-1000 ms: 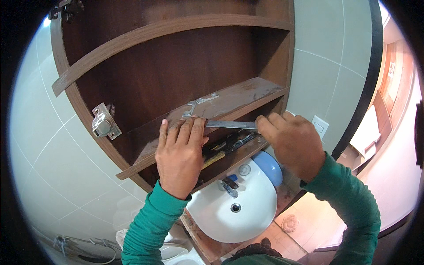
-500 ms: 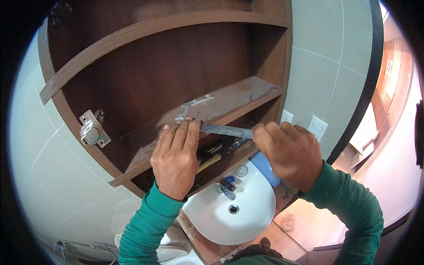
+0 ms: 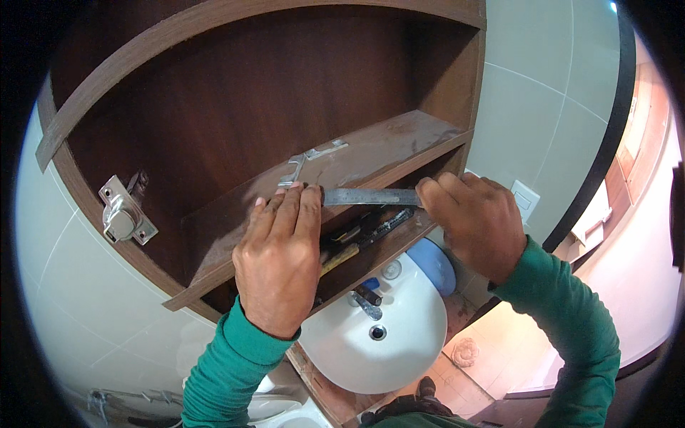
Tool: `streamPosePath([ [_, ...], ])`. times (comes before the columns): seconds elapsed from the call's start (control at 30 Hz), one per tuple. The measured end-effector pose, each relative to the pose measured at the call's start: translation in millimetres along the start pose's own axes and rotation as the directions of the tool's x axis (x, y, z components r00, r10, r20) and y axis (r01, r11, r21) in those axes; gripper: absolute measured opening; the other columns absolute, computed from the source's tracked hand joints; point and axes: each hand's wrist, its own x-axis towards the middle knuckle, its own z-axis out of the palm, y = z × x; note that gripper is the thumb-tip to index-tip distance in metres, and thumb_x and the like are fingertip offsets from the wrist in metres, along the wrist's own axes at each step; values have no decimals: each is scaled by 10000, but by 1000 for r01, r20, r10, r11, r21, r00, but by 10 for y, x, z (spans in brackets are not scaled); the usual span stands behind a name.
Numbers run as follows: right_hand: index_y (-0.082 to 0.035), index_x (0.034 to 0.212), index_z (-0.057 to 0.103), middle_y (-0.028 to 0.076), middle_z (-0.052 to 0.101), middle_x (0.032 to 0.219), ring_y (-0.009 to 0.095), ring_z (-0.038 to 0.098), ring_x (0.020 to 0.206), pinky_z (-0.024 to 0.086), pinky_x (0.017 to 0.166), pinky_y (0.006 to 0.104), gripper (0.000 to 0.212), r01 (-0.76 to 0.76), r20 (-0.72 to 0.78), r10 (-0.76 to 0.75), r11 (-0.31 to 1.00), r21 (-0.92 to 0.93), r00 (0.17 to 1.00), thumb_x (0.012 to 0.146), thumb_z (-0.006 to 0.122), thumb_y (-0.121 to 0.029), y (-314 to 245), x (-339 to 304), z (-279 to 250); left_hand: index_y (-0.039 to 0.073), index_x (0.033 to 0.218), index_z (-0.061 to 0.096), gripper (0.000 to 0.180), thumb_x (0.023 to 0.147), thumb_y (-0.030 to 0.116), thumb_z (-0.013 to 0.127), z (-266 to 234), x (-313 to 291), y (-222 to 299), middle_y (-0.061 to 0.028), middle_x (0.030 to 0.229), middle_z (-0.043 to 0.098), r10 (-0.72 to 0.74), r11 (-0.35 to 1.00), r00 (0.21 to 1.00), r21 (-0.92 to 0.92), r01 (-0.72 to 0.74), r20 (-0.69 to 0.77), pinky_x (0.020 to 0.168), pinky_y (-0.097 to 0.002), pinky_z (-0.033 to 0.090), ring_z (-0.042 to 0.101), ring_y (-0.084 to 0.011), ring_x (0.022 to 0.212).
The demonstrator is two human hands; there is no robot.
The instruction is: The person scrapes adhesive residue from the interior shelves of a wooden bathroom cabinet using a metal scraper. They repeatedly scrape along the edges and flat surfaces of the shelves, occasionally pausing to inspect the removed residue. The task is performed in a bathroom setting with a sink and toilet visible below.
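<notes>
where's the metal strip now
The metal strip is just right of the head view's centre, between the left hand and right hand, above the sink.

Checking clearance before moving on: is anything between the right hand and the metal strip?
Nothing visible: the right hand grips the metal strip directly at its right end. The left hand hides its left end.

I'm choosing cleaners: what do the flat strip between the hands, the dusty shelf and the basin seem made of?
Flat strip: probably metal, satin, from its grey sheen. Dusty shelf: wood or wood-look laminate, matt, brown and grained. Basin: likely glazed ceramic, from its smooth white gloss.
</notes>
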Motion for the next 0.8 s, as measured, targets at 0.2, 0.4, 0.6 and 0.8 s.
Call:
streamPosePath([
  [0.2,-58,1013,641,80,604,803,219,622,717,542,621,361,164,22,-85,-24,1000,-15,996,853,673,-76,145,105,164,33,1219,686,358,863,5,669,-7,33,42,-196,1160,721,-18,1000,1000,-9,19,24,978,-486,567,708,-374,1072],
  [0.4,-22,1064,649,104,622,834,223,634,739,531,643,351,194,15,-89,-18,999,-42,996,890,650,-108,-61,9,-132,66,1234,688,380,857,78,732,-6,10,29,-147,1173,729,-23,1000,1000,4,23,2,1090,-555,466,677,-333,1158],
  [0.6,0,1118,645,109,641,878,202,640,764,554,641,338,255,-64,80,65,998,-24,995,898,657,-129,-294,-70,-412,82,1260,679,413,854,94,758,-37,-94,58,-117,1213,724,-27,1000,999,2,27,-33,1159,-589,374,681,-294,1157],
  [0.8,1,1112,639,111,653,888,213,663,760,582,660,352,259,-81,97,79,996,26,992,872,668,-92,-406,-39,-597,82,1239,693,387,858,100,760,-110,-75,72,-129,1179,734,-30,1000,999,0,30,-32,1149,-584,388,697,-299,1122],
])
